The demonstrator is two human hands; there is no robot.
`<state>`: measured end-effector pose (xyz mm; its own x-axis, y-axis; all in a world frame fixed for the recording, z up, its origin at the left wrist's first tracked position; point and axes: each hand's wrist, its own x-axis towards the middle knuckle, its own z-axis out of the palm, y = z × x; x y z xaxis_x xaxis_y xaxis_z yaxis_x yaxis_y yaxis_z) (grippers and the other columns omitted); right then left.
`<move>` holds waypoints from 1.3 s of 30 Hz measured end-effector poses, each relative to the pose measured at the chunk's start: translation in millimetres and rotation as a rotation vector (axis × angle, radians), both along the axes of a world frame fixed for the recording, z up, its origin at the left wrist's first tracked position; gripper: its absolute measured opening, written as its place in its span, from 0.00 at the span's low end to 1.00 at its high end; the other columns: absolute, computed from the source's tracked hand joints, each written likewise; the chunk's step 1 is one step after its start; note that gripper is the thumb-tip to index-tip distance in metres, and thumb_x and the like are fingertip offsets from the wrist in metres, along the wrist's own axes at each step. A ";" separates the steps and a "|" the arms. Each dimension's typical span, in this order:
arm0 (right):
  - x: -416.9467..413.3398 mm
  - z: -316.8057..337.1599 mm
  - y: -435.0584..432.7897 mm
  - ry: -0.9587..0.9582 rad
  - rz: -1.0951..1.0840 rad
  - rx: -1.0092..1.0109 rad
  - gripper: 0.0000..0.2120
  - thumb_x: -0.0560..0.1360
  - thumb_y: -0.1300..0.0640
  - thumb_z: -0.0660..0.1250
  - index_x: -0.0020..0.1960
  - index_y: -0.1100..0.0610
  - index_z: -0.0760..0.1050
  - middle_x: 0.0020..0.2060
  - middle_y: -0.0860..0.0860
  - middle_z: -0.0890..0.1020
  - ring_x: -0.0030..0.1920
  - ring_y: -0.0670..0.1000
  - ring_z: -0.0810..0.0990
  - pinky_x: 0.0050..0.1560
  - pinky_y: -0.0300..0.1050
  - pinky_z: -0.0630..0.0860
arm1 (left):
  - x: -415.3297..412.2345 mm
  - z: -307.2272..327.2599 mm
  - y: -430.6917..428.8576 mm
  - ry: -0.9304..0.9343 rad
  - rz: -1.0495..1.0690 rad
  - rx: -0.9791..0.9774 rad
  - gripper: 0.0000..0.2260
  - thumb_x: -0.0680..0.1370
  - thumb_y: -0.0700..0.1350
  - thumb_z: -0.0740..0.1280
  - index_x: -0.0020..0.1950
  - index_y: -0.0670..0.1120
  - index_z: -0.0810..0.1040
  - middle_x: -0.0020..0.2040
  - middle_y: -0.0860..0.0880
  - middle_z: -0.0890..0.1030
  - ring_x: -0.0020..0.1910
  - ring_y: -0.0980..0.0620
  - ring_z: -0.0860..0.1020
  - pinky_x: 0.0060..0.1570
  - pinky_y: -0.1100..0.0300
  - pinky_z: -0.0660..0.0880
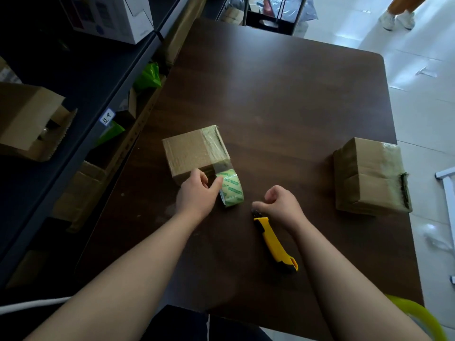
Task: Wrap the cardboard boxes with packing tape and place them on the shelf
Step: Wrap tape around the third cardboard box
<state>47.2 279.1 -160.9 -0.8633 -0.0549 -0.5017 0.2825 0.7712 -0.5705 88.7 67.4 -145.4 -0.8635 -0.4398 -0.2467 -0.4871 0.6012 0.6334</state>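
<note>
Two cardboard boxes on dark tabletop (283, 99): near box (194, 150) at centre-left, partly taped; second box (369, 175) well apart at right edge. Left hand (197, 193) closed round tape roll (231, 188), clear strip running from roll up onto near box. Right hand (280, 205) loosely curled, fingertips touching black tip of yellow utility knife (275, 242) lying flat on tabletop. Shelf (81, 77) alongside at left.

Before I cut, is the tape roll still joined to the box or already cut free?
Joined: a clear strip runs from the tape roll to the box; the left hand holds the roll.
</note>
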 end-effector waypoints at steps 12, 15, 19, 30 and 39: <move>11.4 -9.0 14.1 -0.008 0.018 0.027 0.11 0.69 0.51 0.74 0.43 0.48 0.72 0.41 0.44 0.76 0.43 0.46 0.75 0.39 0.41 0.71 | -21.6 -9.9 25.9 -0.086 0.436 0.960 0.21 0.77 0.43 0.70 0.67 0.45 0.66 0.58 0.43 0.79 0.50 0.45 0.81 0.43 0.48 0.81; -13.2 13.7 1.0 0.141 -0.035 -0.173 0.09 0.71 0.55 0.71 0.48 0.50 0.73 0.43 0.45 0.78 0.43 0.44 0.77 0.40 0.38 0.73 | -28.5 -4.4 18.9 -0.084 0.429 0.970 0.20 0.78 0.39 0.68 0.68 0.44 0.67 0.52 0.44 0.80 0.47 0.47 0.81 0.40 0.51 0.79; -42.4 42.7 -39.7 0.261 0.107 -0.402 0.13 0.76 0.60 0.66 0.60 0.55 0.78 0.50 0.48 0.83 0.49 0.45 0.80 0.51 0.36 0.74 | -32.5 -1.7 5.1 -0.118 0.358 0.833 0.16 0.77 0.39 0.68 0.65 0.43 0.73 0.53 0.44 0.81 0.43 0.51 0.80 0.38 0.55 0.77; -77.0 42.3 -101.6 0.054 0.206 -0.429 0.18 0.78 0.60 0.68 0.67 0.57 0.76 0.55 0.50 0.81 0.55 0.47 0.79 0.59 0.37 0.72 | -45.1 -13.2 -17.0 -0.216 0.186 0.649 0.16 0.76 0.44 0.71 0.62 0.44 0.76 0.50 0.47 0.81 0.49 0.50 0.81 0.47 0.53 0.80; -79.1 44.5 -99.5 0.062 0.173 -0.485 0.14 0.78 0.61 0.68 0.63 0.56 0.79 0.56 0.55 0.84 0.45 0.41 0.77 0.42 0.20 0.68 | -44.4 -17.5 -10.4 -0.217 0.294 0.728 0.08 0.76 0.39 0.69 0.54 0.41 0.81 0.49 0.42 0.83 0.47 0.45 0.81 0.49 0.54 0.78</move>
